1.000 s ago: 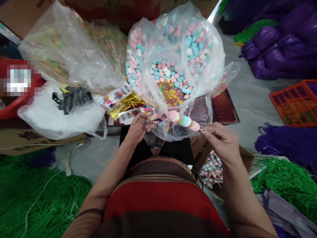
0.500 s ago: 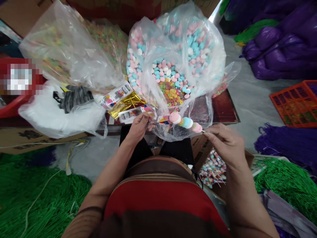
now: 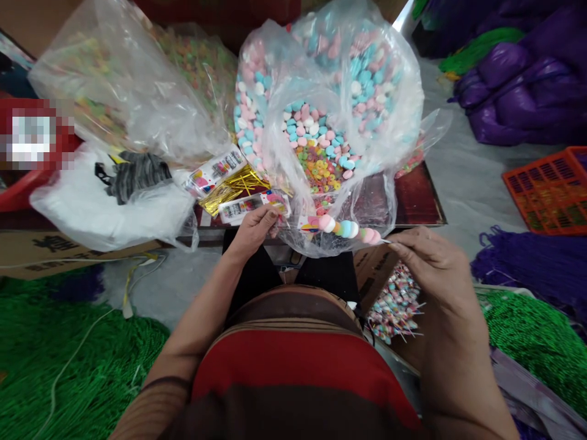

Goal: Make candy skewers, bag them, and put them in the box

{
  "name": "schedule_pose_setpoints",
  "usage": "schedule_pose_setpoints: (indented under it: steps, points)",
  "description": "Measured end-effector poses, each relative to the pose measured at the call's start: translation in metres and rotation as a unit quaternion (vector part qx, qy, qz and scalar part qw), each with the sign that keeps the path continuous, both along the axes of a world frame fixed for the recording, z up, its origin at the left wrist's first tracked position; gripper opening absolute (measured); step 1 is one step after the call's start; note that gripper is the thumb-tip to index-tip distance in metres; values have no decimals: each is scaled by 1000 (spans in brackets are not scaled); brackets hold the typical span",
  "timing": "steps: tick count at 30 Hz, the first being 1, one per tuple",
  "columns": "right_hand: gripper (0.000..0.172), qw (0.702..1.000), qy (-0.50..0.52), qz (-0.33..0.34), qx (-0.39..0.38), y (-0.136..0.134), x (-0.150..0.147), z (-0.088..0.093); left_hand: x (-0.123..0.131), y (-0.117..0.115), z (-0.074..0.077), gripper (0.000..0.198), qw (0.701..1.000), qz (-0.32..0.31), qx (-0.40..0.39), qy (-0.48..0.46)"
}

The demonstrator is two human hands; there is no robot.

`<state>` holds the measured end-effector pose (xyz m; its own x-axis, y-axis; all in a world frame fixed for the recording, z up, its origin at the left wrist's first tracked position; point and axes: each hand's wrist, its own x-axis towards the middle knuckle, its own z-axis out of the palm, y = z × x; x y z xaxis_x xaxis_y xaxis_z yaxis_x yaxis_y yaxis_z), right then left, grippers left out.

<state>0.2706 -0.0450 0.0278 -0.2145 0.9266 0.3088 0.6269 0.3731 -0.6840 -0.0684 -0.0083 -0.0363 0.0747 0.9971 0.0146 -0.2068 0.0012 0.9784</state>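
A candy skewer (image 3: 348, 229) of pink, white, blue and orange pieces on a white stick lies across in front of me, over the table's front edge. My right hand (image 3: 424, 256) pinches the bare stick at its right end. At the other end a small printed clear bag (image 3: 308, 223) surrounds the tip of the candy; how far it covers the pieces is hard to see. My left hand (image 3: 260, 226) is closed with thumb and fingertips together on the bag's left end. Beside the left fingers lies a stack of printed bags (image 3: 238, 209) with gold twist ties (image 3: 238, 186).
Large clear sacks hold marshmallow candies (image 3: 312, 125) and gummy rings (image 3: 321, 168) at the table's back. A white plastic bag (image 3: 110, 214) and a red basin (image 3: 27, 189) stand left. Below right, a carton holds finished skewers (image 3: 397, 305). An orange crate (image 3: 545, 189) is on the floor.
My right hand has moved slightly right, and the candy skewer with it, showing more bare stick. The left hand stays almost in place, still closed.
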Motion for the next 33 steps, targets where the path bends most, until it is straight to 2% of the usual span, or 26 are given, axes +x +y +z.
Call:
schedule_pose_setpoints:
  steps: [5,11,16,20,25,28,33]
  points:
    - [10,999,36,-9,-35,-4,4,-2,-8,1,0,47,999,-18,26,44]
    - [14,997,60,-29,-27,-4,0,-10,-2,1,3,50,1000,2,9,5]
    - [13,994,87,-54,-33,-4,-6,-15,2,0,2,50,1000,-12,18,-13]
    - [14,992,99,-40,-67,-5,-3,-20,1,1,2,50,1000,-5,15,-12]
    - [26,987,94,-23,-130,-5,5,-30,-3,-2,-1,48,999,-30,25,36]
    - [27,988,84,-32,-126,-4,6,-35,-6,-3,-2,47,995,-45,47,78]
    - [27,993,45,-24,-102,-4,6,-38,-16,-3,3,45,986,-24,83,140]
